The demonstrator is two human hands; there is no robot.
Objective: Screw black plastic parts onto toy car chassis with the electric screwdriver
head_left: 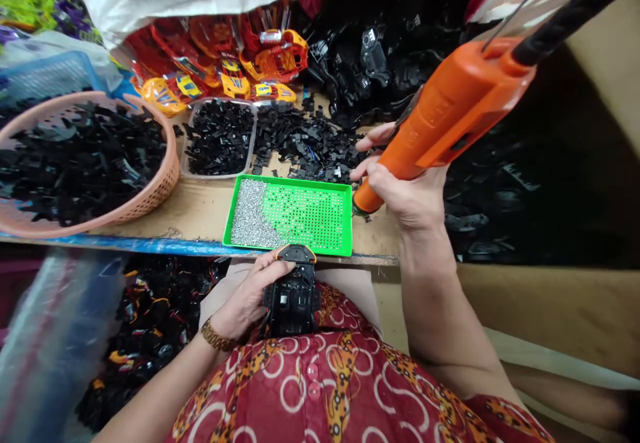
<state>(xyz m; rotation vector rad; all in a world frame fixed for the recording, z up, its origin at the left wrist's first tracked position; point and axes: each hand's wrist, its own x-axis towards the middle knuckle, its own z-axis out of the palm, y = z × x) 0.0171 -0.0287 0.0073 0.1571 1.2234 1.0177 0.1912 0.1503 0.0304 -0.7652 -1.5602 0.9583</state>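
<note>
My left hand (245, 296) grips a black toy car chassis (291, 303) with an orange edge at its far end, close to my body. An orange electric screwdriver (435, 119) is in my right hand (417, 199), tilted, its tip pointing down to the left beside the right end of a green tray (350, 219). Two fingers of that hand stretch out over loose black plastic pieces (320, 139). Small silver screws (250, 213) are heaped in the tray's left part, while its perforated floor shows on the right. The chassis's far end overlaps the tray's near edge.
On the left stand a pink basket (163, 186) and a clear tub (253, 139), both filled with black parts. Orange and yellow toy car bodies (230, 83) lie behind. Larger black parts (373, 56) pile up at the back right. Assembled black-and-orange pieces (145, 323) lie below the table edge.
</note>
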